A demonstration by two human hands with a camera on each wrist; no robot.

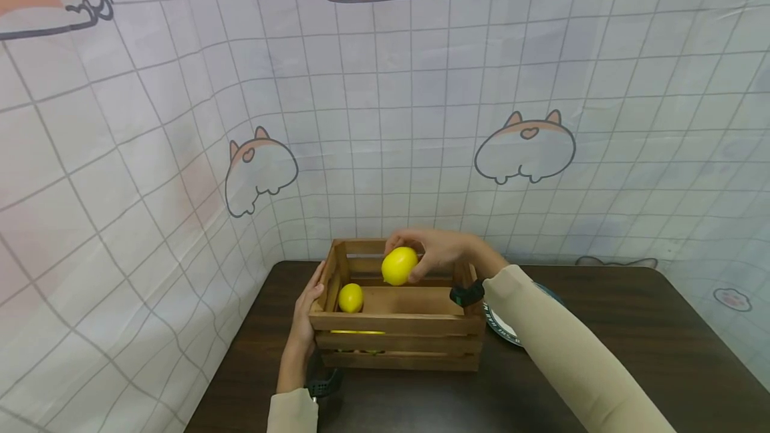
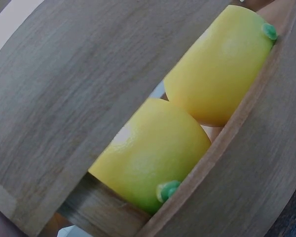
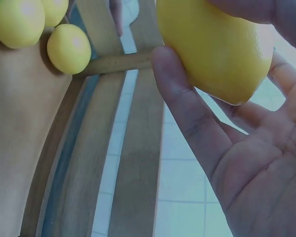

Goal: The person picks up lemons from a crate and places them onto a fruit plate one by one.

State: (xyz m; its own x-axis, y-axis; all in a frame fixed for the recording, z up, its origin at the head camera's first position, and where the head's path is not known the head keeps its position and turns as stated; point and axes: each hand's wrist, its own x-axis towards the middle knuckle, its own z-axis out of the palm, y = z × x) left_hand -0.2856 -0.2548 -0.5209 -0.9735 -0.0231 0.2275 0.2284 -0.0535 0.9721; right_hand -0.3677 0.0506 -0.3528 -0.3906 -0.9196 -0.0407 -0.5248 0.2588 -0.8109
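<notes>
Lemon stems point(image 2: 170, 190), clearest from left wrist

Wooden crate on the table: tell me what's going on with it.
A person's right hand holds a yellow lemon at the open top of the wooden crate, apart from the other fruit. The left hand rests against the crate's left side. At least three more lemons are inside, toward the crate's left end. A plate sits on the dark table to the right, partly hidden by the right sleeve.
</notes>
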